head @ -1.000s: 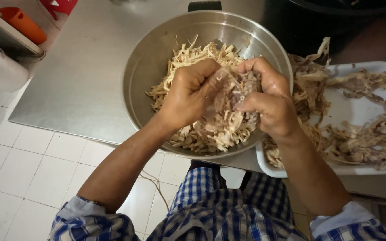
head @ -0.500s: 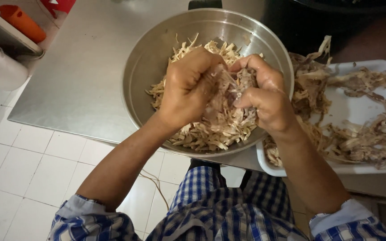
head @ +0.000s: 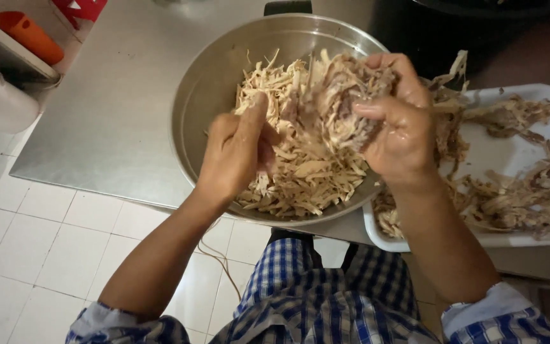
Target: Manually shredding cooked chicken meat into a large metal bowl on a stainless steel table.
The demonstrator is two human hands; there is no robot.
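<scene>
The right hand (head: 402, 130) closes its grip on a clump of cooked meat (head: 345, 108) above the steel bowl (head: 208, 95) on the counter (head: 109, 108); the left hand (head: 240, 150) pinches strands, fingers curled, though blur may hide exactly what it holds. Pulling along the grain in thin strips, low over the pile of shreds (head: 300, 172), keeps pieces from falling outside. Half a second earlier both hands met around the clump; now they are drawn apart, the right one raised.
</scene>
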